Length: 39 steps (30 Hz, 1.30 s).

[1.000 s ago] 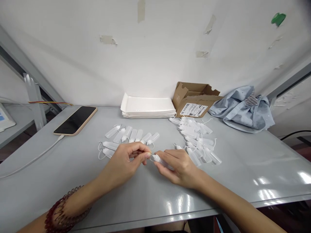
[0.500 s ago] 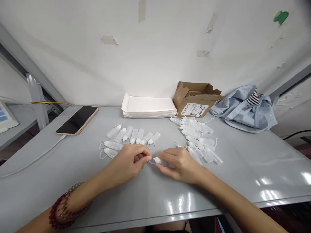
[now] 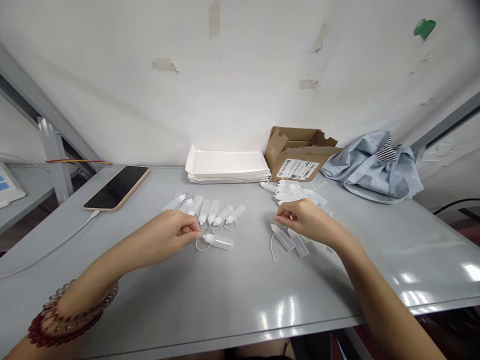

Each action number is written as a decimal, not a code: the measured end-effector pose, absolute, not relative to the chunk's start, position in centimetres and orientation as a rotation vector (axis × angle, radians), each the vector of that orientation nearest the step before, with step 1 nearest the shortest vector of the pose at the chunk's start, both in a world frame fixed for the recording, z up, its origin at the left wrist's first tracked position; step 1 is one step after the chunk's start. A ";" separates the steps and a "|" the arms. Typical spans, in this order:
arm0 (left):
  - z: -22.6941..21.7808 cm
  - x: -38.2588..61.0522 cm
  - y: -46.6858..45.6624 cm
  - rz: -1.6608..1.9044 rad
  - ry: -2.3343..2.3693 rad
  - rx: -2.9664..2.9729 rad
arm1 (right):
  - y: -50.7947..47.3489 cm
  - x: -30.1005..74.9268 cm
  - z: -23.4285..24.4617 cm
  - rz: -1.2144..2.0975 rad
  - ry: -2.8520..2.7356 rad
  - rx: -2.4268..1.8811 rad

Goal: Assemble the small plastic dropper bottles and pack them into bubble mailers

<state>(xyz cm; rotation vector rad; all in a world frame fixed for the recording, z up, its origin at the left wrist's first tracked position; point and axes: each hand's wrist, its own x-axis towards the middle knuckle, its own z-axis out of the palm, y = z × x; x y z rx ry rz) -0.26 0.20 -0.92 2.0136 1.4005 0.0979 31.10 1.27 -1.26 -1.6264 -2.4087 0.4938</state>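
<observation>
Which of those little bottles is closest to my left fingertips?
The bottle lying crosswise just right of your left hand, nozzle end towards it. The other bottles visible on that side lie in a row farther back.

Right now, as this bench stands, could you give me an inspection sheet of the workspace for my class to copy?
Surface: grey tabletop, glossy, with reflections near the front edge.
Job's things: left group of bottles; right heap of bottles; single bottle lying by the left hand.
Clutter: phone, white packaging stack, open cardboard box, blue cloth.
Hands: left hand curled at the single bottle's capped end, contact unclear; right hand pinched over the right heap, grip unclear.
Cables: white cable plugged into the phone; black cable far right.
Surroundings: white wall with tape remnants and a green object.
</observation>
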 end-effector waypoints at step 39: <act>-0.9 4.7 -3.3 0.267 0.952 1.726 | -2.5 25.2 -3.0 0.697 -1.923 -1.156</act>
